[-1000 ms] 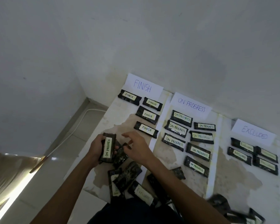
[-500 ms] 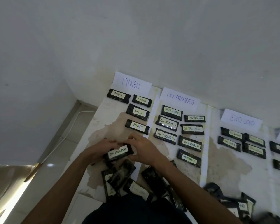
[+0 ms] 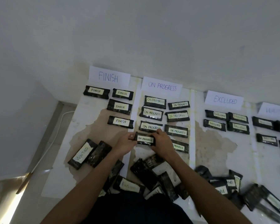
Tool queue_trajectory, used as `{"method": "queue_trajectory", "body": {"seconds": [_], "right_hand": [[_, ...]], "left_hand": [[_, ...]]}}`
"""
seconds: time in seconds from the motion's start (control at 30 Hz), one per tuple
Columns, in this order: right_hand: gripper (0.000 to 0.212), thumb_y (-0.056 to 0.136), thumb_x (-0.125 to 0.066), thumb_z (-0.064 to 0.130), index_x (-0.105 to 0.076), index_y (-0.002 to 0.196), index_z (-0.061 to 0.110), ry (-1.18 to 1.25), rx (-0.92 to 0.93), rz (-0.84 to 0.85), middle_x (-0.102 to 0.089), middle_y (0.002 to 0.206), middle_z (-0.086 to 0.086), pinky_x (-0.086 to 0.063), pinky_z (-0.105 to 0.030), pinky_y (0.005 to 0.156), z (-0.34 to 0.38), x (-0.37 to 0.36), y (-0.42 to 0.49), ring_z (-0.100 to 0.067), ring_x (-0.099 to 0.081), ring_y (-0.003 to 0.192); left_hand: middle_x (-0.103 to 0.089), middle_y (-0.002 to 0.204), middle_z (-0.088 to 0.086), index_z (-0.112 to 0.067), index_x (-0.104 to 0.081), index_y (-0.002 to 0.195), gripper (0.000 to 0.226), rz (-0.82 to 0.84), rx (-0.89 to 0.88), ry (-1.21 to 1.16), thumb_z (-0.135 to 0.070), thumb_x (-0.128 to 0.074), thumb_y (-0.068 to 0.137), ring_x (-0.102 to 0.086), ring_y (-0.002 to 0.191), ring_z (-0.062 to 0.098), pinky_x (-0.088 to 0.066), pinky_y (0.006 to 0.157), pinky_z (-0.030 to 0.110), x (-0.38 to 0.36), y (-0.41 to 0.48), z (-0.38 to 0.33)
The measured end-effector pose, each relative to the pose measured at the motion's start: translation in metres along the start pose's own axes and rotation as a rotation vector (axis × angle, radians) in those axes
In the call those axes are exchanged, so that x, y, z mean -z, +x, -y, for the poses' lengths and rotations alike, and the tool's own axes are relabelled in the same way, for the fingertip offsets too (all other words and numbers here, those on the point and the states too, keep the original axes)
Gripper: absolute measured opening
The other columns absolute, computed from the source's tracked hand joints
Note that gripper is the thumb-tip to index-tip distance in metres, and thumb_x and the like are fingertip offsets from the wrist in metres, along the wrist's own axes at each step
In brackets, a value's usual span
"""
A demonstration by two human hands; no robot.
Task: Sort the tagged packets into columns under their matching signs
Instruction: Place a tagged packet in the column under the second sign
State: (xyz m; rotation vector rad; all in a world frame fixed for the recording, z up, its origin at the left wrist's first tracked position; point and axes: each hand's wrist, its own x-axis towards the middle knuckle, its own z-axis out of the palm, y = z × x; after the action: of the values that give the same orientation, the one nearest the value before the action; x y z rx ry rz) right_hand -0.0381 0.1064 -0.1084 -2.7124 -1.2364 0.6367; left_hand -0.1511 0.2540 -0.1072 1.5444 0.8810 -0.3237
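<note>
Placement step: left hand (image 3: 125,143) and right hand (image 3: 162,143) pinch the ends of an ON PROGRESS packet (image 3: 145,139), low in the left file beneath the ON PROGRESS sign (image 3: 162,86); next (by inference) lay it flat, squared, then release.

I read three signs at the wall: FINISH sign (image 3: 109,76), ON PROGRESS sign (image 3: 162,86), EXCLUDED sign (image 3: 225,100). A fourth sign (image 3: 276,110) at far right is too blurred to read. Four packets tagged FINISH (image 3: 121,121) lie under the first. Both hands hold a packet tagged ON PROGRESS (image 3: 145,139). A loose packet at left reads WAITING (image 3: 82,153).
</note>
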Motion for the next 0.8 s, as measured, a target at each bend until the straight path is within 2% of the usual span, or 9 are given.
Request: {"method": "queue_trajectory", "body": {"seconds": [0.1,0.23,0.4,0.5,0.57,0.67,0.8], "right_hand": [[0.054,0.076,-0.071,0.021,-0.054,0.126,0.011,-0.021,-0.045,0.053,-0.048,0.119,-0.012,-0.049,-0.040,0.088,-0.009,-0.005,0.005,-0.031,-0.052,0.104],[0.058,0.078,-0.069,0.024,-0.048,0.132,0.014,-0.049,-0.034,0.090,-0.045,0.124,-0.013,-0.048,-0.042,0.090,-0.011,-0.008,0.007,-0.032,-0.049,0.108],[0.056,0.079,-0.067,0.028,-0.047,0.130,0.015,0.000,0.032,0.084,-0.043,0.124,-0.010,-0.047,-0.036,0.088,0.006,-0.006,-0.013,-0.027,-0.047,0.109],[0.052,0.076,-0.068,0.033,-0.051,0.122,0.015,0.052,0.074,0.132,-0.047,0.121,-0.008,-0.049,-0.036,0.086,0.025,-0.013,-0.044,-0.025,-0.051,0.104],[0.057,0.069,-0.071,0.042,-0.055,0.115,0.013,-0.069,0.118,0.118,-0.051,0.115,-0.012,-0.051,-0.042,0.081,0.034,-0.027,-0.067,-0.030,-0.054,0.099],[0.068,0.050,-0.078,0.054,-0.059,0.103,0.015,-0.230,0.121,0.138,-0.058,0.101,-0.012,-0.051,-0.041,0.067,0.042,-0.044,-0.092,-0.030,-0.057,0.087],[0.082,0.039,-0.086,0.047,-0.057,0.109,0.015,-0.272,0.092,0.075,-0.060,0.100,-0.014,-0.051,-0.039,0.055,0.046,-0.054,-0.102,-0.031,-0.061,0.082]], "left_hand": [[-0.052,0.128,0.012,-0.008,-0.038,0.137,0.049,0.010,-0.012,0.098,-0.008,-0.053,0.091,-0.051,0.111,0.022,-0.041,0.081,0.023,-0.007,0.006,0.005],[-0.053,0.116,0.009,-0.007,-0.041,0.136,0.046,-0.011,-0.054,0.174,-0.009,-0.052,0.091,-0.052,0.097,0.018,-0.042,0.077,0.023,-0.004,0.004,0.012],[-0.055,0.116,0.003,-0.015,-0.050,0.127,0.039,-0.024,-0.158,0.291,-0.013,-0.052,0.089,-0.051,0.100,0.013,-0.045,0.087,0.027,0.004,-0.017,0.024],[-0.056,0.113,-0.001,-0.018,-0.053,0.124,0.037,-0.007,-0.165,0.298,-0.017,-0.054,0.088,-0.054,0.101,0.014,-0.046,0.084,0.027,0.001,-0.033,0.033],[-0.055,0.109,-0.002,-0.016,-0.054,0.123,0.035,0.000,-0.170,0.305,-0.017,-0.054,0.089,-0.054,0.099,0.014,-0.043,0.081,0.023,-0.004,-0.044,0.038],[-0.057,0.109,0.001,-0.013,-0.054,0.123,0.034,0.009,-0.157,0.292,-0.015,-0.053,0.089,-0.055,0.096,0.014,-0.044,0.081,0.024,-0.008,-0.056,0.047],[-0.057,0.105,-0.002,-0.015,-0.055,0.124,0.036,-0.002,-0.142,0.283,-0.012,-0.052,0.088,-0.056,0.092,0.014,-0.044,0.079,0.024,-0.008,-0.066,0.057]]}}
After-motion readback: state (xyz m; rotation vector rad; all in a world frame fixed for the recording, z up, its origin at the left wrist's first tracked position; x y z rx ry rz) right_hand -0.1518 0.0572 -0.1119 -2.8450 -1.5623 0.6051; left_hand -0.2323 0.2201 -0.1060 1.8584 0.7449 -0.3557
